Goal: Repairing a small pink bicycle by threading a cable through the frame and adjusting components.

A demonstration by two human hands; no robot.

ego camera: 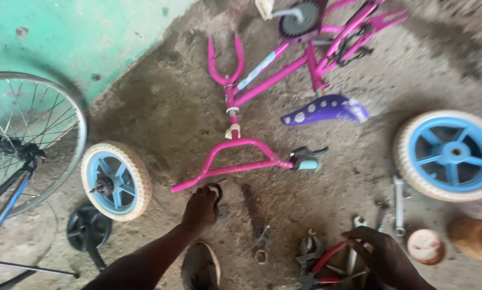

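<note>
- Your left hand [199,209] is curled around a small dark ring-shaped part [217,191] on the concrete floor [166,107], fingers closed on it.
- Just above that grip lies the bare end of the pink handlebar [235,156] of the small pink bicycle frame [294,70], which lies flat with its purple saddle [327,109] off to the upper right of your hand.
- Right of the grip a rusty flat spanner [255,215] lies on the floor; left of it leans a small wheel with a blue hub [116,181].
- Your right hand [383,255] rests over a heap of tools, fingers bent on red-handled pliers [321,263]; whether it clasps them I cannot tell.
- Beyond that hand lie a second blue wheel [450,154] and a silver spanner [399,198].
</note>
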